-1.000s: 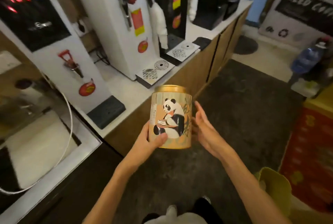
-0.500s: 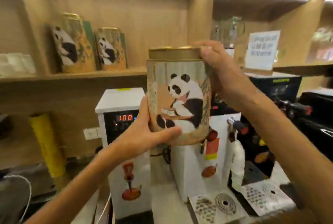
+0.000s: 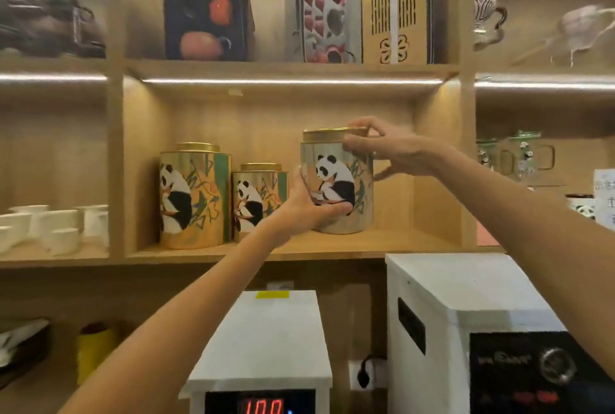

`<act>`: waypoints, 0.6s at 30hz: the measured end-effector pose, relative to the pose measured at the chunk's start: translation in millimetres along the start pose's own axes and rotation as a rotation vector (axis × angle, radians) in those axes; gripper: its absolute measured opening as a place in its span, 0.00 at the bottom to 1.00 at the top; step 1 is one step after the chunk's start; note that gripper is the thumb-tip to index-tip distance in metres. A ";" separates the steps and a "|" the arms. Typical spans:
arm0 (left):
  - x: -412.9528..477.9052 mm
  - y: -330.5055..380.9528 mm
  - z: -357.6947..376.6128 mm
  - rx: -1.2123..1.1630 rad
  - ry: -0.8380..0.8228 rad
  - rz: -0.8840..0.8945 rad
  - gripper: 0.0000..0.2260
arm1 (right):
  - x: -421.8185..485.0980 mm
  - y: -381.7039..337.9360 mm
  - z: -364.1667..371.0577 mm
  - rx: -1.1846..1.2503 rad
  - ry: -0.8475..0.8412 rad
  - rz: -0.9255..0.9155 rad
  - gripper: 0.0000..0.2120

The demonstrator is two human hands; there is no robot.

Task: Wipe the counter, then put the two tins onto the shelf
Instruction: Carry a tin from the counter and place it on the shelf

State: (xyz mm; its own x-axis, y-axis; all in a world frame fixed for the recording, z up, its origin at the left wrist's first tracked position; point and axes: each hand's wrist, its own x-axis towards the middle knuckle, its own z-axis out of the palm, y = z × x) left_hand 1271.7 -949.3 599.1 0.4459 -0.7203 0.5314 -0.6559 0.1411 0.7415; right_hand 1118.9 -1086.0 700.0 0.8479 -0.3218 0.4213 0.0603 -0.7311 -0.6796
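Note:
A round panda tin [image 3: 346, 177] with a gold lid stands upright on the wooden shelf [image 3: 392, 243], right of centre in its compartment. My left hand [image 3: 309, 207] grips its lower left side, thumb across the front. My right hand [image 3: 382, 147] holds the lid rim and upper right side. Two more panda tins stand to its left on the same shelf: a large tin [image 3: 193, 197] and a smaller tin [image 3: 258, 199].
Two white machines sit below the shelf, one [image 3: 266, 340] showing a red 100 display, one [image 3: 466, 313] to the right. White cups [image 3: 50, 227] fill the left compartment. Boxes [image 3: 206, 20] and a tea set case [image 3: 359, 10] stand above. Glassware [image 3: 519, 157] is at right.
I lifted the tin from waist height beside the counter up to the shelf. My right hand moved onto its lid, and the tin now rests on the shelf board.

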 end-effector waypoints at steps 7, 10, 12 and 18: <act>69.0 -93.8 19.1 0.022 -0.040 -0.226 0.59 | 103.8 82.1 49.8 -0.032 0.023 0.193 0.41; 90.2 -121.5 21.2 0.070 -0.028 -0.280 0.60 | 132.3 109.5 57.7 0.017 0.019 0.204 0.41; 102.4 -133.2 21.2 0.094 -0.030 -0.321 0.62 | 147.4 123.1 62.1 0.044 0.007 0.207 0.41; 127.1 -158.2 33.5 0.149 0.144 -0.441 0.56 | 188.9 155.0 68.8 0.101 -0.010 0.194 0.40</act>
State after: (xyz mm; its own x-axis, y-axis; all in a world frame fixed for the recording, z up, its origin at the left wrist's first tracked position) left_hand 1411.7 -1086.0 535.7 0.7737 -0.5867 0.2390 -0.4609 -0.2625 0.8477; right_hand 1324.7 -1218.8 632.9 0.8539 -0.4440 0.2715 -0.0519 -0.5918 -0.8044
